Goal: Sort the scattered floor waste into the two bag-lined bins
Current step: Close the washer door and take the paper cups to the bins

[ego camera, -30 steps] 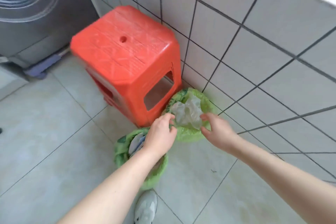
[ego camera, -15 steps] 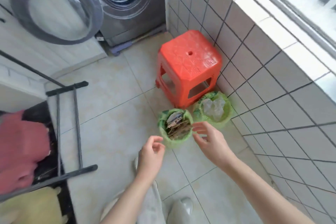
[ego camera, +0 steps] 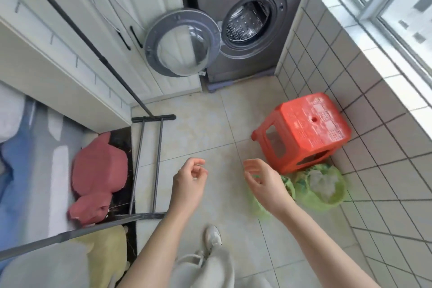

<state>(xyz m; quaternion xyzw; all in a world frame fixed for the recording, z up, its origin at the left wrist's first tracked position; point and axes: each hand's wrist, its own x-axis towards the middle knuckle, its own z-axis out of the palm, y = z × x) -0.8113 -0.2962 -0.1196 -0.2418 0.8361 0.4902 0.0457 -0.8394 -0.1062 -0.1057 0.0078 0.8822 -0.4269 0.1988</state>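
Observation:
Two small bins lined with green bags stand on the floor by the tiled wall. The right bin holds crumpled clear plastic. The left bin is mostly hidden behind my right hand, so its contents do not show. My right hand hangs above that bin with fingers apart and nothing in it. My left hand is further left over bare floor tiles, fingers loosely curled and holding nothing. No loose waste shows on the floor.
A red plastic stool stands against the tiled wall just behind the bins. A washing machine with its door swung open is at the back. A drying rack with red, yellow and grey laundry fills the left side.
The view has pulled back and up from the bins. Both hands have drawn away from the right bin, leaving the clear plastic in it, and now hover empty.

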